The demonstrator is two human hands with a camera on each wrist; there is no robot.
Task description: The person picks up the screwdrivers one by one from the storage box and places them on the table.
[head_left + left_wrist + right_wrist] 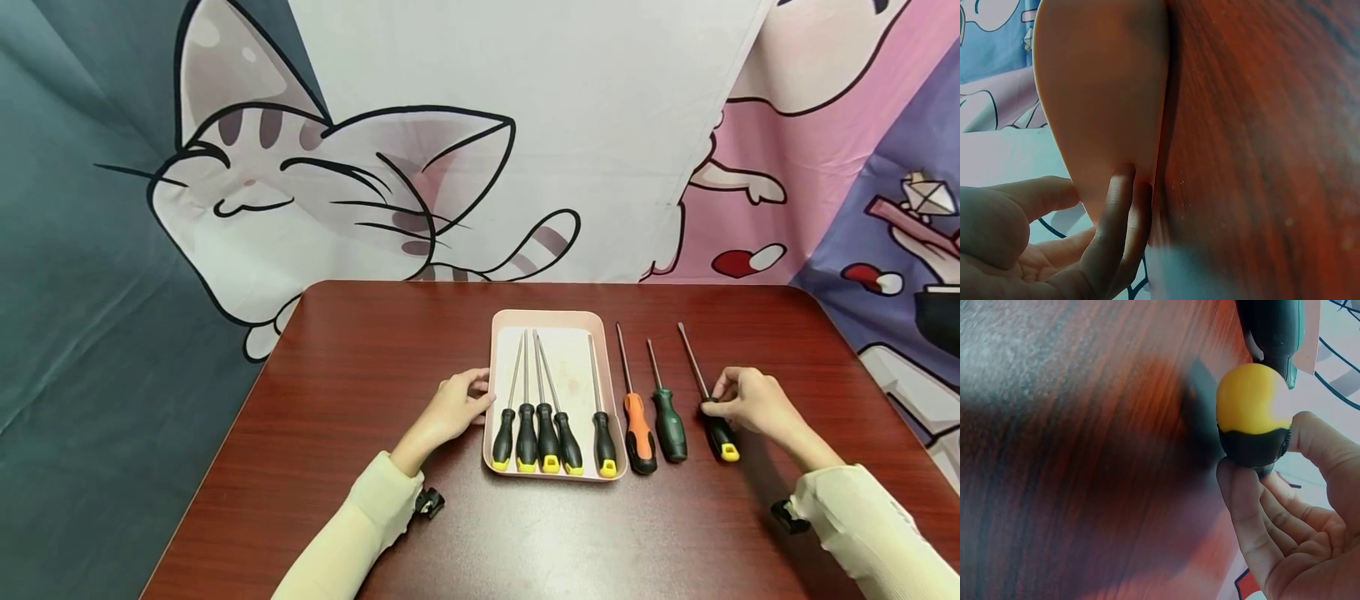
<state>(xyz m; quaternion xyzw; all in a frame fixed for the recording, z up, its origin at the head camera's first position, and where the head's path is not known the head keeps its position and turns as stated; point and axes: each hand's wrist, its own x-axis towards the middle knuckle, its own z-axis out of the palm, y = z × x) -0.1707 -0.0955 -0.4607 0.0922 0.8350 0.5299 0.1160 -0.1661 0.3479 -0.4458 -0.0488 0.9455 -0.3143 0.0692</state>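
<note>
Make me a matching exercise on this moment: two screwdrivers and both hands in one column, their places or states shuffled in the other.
Column one
1. Orange screwdriver
2. Green screwdriver
3. Left hand
4. Right hand

Column two
A. Lying between two other screwdrivers outside the tray
B. Pinching a black-and-yellow screwdriver
C. Lying just beyond the tray's right side, nearest it of those outside
D. Touching the tray's left side

Right pairs: 1-C, 2-A, 3-D, 4-B
</note>
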